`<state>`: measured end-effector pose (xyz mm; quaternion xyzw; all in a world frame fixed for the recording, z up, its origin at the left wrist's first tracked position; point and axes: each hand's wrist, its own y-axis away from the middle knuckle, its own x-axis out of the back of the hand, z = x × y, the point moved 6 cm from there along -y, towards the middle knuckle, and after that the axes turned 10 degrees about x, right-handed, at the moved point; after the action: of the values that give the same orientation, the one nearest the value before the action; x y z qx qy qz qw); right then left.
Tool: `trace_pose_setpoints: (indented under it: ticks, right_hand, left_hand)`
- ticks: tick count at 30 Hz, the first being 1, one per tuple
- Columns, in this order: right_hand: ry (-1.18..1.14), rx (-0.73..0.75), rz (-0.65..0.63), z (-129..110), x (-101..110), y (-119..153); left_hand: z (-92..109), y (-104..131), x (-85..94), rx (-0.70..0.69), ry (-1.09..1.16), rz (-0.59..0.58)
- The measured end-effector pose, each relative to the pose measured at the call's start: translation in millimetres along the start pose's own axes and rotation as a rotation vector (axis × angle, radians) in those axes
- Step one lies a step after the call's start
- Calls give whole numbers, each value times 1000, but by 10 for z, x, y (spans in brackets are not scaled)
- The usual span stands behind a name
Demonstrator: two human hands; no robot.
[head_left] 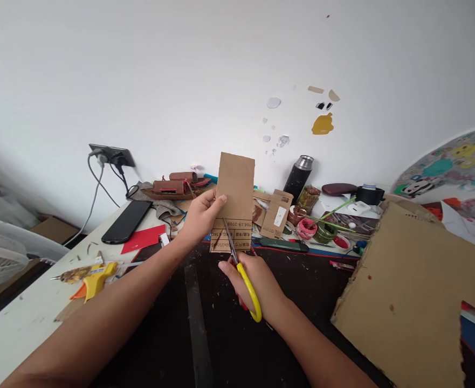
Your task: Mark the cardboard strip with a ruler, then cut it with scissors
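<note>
A tall brown cardboard piece (pixel 236 186) is held upright in front of me, with printed characters and lines across its lower part. My left hand (pixel 202 215) pinches its left edge, the thumb lying on the front face. My right hand (pixel 257 283) is closed around yellow-handled scissors (pixel 248 288), whose blades point up over the printed lower part of the cardboard. Part of a red handle shows beneath the right palm. Under both hands lies a dark work mat (pixel 156 318) strewn with small scraps, and a metal ruler (pixel 198 328) rests on it.
At left are a yellow glue gun (pixel 95 277), red paper (pixel 143 238) and a black phone (pixel 126 222). Behind stand a model boat (pixel 172 188), a black flask (pixel 298 177) and paint jars (pixel 307 228). A green cutter (pixel 281 244) lies nearby. Large cardboard (pixel 407 291) covers the right.
</note>
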<state>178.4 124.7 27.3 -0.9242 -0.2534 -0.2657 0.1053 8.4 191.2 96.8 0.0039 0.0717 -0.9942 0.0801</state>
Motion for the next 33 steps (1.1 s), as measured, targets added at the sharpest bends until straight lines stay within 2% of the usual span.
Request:
trace_pose_setpoints:
  ticks: [7, 20, 33]
  right_hand:
    - [62, 23, 29, -3, 9, 10]
    - [196, -10, 4, -85, -6, 9]
    - [247, 36, -9, -143, 2, -22]
  left_hand:
    - [-45, -7, -10, -7, 52, 17]
    - [-26, 6, -6, -6, 23, 14]
    - [-19, 16, -7, 17, 40, 14]
